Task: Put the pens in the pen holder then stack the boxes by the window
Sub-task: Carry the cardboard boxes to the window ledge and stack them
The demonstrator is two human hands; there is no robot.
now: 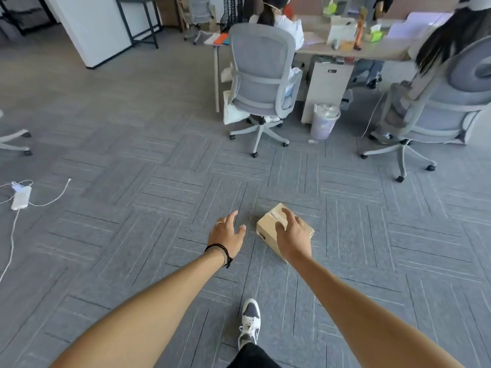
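Note:
A small taped cardboard box (268, 229) lies on the grey carpet in front of me. My right hand (293, 235) reaches over its top, fingers spread across the taped face, thumb near the left side. My left hand (225, 233) hovers open just left of the box, fingers spread, a gap of carpet between it and the box. No pens or pen holder are in view.
Two grey office chairs (261, 83) (435, 107) with seated people stand ahead at a desk (372, 47). A lined waste bin (324, 120) sits between them. A power strip with white cables (20, 197) lies at the left. My shoe (249, 322) is below.

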